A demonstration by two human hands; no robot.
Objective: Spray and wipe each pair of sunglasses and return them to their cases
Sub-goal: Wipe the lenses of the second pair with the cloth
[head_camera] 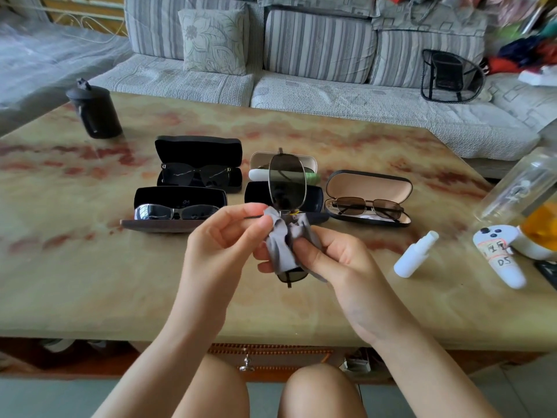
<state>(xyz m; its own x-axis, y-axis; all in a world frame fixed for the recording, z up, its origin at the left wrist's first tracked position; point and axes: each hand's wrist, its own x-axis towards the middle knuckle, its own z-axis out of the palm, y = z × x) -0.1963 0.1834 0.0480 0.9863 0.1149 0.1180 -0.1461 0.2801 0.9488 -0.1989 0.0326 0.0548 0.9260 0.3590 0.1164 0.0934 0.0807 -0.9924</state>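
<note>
In the centre of the frame both hands hold one pair of sunglasses [287, 182] on end above the table [90, 282]. One dark lens points up and the other sits low between the hands. A grey cloth [281, 239] is bunched around the bridge and the lower lens.

The left hand [223, 239] pinches the cloth's upper fold between thumb and forefinger, its other fingers [226, 235] curled loosely inward. The right hand [337, 260] grips the cloth and lower lens, thumb pressed on the front and fingertips showing past the cloth's left edge.

Behind the hands open cases lie on the table:
- a black case [199, 146] holding dark glasses
- a flat case [168, 226] holding a silver-framed pair
- a beige-lined case [369, 184] at right holding a brown-tinted pair
- two more, partly hidden behind the raised lens

A white spray bottle [416, 254] lies on its side at the right.
</note>
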